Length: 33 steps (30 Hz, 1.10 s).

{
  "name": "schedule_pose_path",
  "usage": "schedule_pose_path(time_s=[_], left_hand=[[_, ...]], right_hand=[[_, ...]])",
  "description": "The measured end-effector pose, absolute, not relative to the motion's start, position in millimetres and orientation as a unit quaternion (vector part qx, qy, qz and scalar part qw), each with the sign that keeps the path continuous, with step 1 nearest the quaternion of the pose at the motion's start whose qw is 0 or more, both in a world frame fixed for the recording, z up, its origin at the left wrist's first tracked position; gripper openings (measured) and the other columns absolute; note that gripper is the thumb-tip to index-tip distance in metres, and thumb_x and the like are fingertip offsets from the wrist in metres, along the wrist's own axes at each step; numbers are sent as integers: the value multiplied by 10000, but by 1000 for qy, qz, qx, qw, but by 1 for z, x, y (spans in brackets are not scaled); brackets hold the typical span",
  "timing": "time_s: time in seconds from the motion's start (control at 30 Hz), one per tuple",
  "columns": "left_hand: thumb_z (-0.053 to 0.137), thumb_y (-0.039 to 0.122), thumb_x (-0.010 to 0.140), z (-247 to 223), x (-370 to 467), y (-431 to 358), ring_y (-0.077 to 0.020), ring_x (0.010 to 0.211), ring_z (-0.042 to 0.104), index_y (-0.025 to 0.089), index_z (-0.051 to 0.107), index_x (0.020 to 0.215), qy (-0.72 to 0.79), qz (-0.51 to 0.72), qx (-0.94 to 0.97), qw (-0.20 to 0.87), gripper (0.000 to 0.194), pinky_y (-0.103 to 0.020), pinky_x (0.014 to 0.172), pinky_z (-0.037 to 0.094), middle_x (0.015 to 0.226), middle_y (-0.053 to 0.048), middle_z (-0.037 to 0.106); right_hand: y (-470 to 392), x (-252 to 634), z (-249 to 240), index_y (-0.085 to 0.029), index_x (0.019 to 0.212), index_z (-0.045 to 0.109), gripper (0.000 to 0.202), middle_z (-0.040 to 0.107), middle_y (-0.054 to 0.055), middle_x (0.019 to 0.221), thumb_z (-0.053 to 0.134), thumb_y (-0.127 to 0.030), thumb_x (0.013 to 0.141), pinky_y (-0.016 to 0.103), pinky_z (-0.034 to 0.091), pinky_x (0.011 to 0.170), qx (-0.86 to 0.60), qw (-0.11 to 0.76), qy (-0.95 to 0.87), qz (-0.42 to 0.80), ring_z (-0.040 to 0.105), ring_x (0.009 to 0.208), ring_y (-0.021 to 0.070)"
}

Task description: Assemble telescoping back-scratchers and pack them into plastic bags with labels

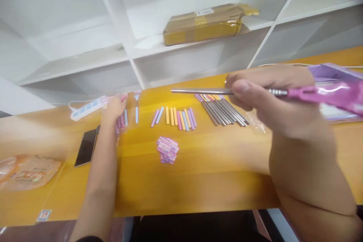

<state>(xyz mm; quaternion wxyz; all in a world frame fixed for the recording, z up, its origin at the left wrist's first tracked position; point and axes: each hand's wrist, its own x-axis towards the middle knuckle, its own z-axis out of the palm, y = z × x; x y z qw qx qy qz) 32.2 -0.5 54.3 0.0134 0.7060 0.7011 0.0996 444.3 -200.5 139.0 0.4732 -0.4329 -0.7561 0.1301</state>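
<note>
The right grip [279,104] pinched a rod [204,91], its left tip bare. To its left, other rods [222,110] and, farther, loose sticks [179,121] lay unjoined; one claw [136,97], seemingly already joined to a blue stick [136,116], lay beside the left grip [114,109], whose closure I couldn't tell.

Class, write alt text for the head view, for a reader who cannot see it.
The right hand holds up a metal rod with a pink end above a wooden table; the left hand is at some pink and purple pieces. Coloured sticks, more metal rods and pink cards lie nearby, with a taped box on a shelf behind.
</note>
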Motion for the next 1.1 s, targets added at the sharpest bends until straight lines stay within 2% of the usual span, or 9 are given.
schedule_pose_path(time_s=[0.1,0.17,0.3,0.47,0.53,0.67,0.9,1.0,1.1], left_hand=[[612,342,966,50,37,1,-254,748,665,224,595,802,686,65,722,60,202,-310,717,439,637,-40,651],[649,298,939,43,47,3,-226,709,661,217,604,802,672,46,735,84,166,-298,696,436,666,-30,678],[628,196,931,22,74,8,-220,799,710,190,674,953,648,25,755,98,51,-289,713,462,891,-76,781],[623,215,972,-7,108,2,-285,1043,762,125,699,1185,640,-7,763,96,243,-313,823,510,1195,-207,798],[597,258,1009,-13,118,-4,-313,1120,759,103,703,1196,636,-16,766,94,265,-328,868,517,1242,-246,784],[545,335,1055,-13,130,-13,-317,1066,784,87,702,1215,630,-29,768,116,335,-343,872,537,1072,-229,821],[531,424,1067,-6,135,-18,-221,714,796,134,690,1301,612,-30,762,208,405,-273,709,572,780,-75,821],[560,405,1045,2,125,-13,-218,774,813,163,677,1362,621,-4,758,198,416,-268,760,594,896,-71,846],[554,321,1024,12,104,-1,-306,1136,797,142,665,1393,661,39,739,126,424,-350,991,590,1230,-172,816]], right_hand=[[-172,470,139,-208,622,627,517,664,64,768,674,-525,1027,319,443,639,-438,413,-776,186,593,699,132],[-147,477,129,-185,650,668,431,711,84,795,701,-446,992,323,475,688,-495,380,-744,239,627,707,138],[-96,476,94,-200,656,512,346,658,36,666,670,-214,964,291,472,690,-621,309,-657,296,659,684,151],[-55,462,43,-186,707,560,257,715,52,753,658,-150,942,276,434,677,-676,12,-708,201,667,731,158],[-47,454,27,-169,691,612,237,720,82,750,692,-147,913,293,424,674,-669,-51,-716,194,669,741,182],[-40,440,8,-111,776,731,176,746,153,841,710,-192,930,309,438,718,-653,-105,-728,178,703,844,237],[-41,437,4,-40,1061,801,219,758,208,1026,658,-171,959,311,472,809,-648,-143,-736,133,721,986,282],[-41,438,2,-21,1129,786,258,750,240,1120,625,-126,957,311,473,837,-644,-129,-745,115,711,1032,288],[-42,441,3,-26,1177,765,287,729,258,1227,583,-147,990,312,471,867,-638,-93,-758,99,697,1087,288]])
